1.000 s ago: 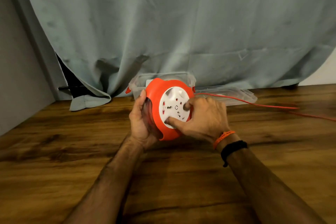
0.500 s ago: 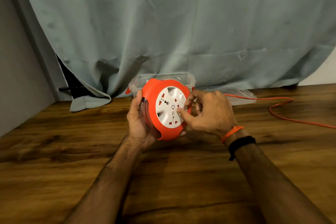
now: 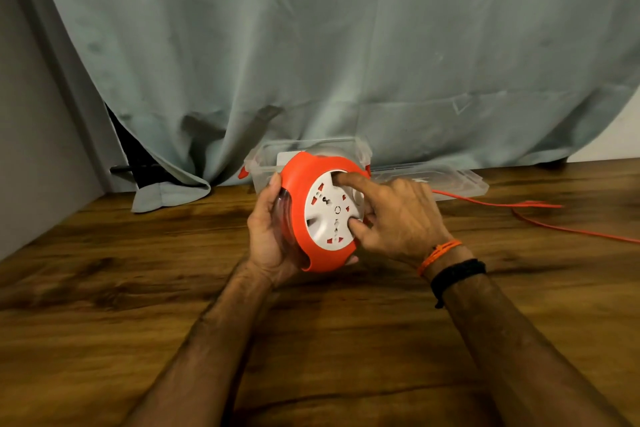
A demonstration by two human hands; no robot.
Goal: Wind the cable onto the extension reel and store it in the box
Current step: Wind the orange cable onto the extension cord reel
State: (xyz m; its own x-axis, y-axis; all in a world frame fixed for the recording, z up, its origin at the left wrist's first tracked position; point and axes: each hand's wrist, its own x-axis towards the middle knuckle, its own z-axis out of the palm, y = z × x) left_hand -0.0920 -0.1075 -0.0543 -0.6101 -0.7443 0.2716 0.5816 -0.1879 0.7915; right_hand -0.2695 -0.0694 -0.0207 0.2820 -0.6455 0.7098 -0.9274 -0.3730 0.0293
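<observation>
Dark wooden tabletop (image 3: 104, 305) with heavy grain, running back to a grey-green curtain (image 3: 311, 45) whose hem drapes onto the wood at the back left. A clear plastic box (image 3: 263, 170) sits at the back edge, its lid (image 3: 450, 178) lying flat just beside it. An orange cable (image 3: 571, 229) trails across the right side.

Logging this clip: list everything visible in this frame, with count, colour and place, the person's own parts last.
extension reel: one, orange with white socket face, held above the table centre
cable: one, orange, trailing right across the table
box: one, clear plastic, open, behind the reel
lid: one, clear, flat, right of the box
table: one, dark wood
curtain: one, grey-green, backdrop
wristbands: two, orange and black, right wrist
left hand: grips the reel's rim
right hand: fingers on the white face
</observation>
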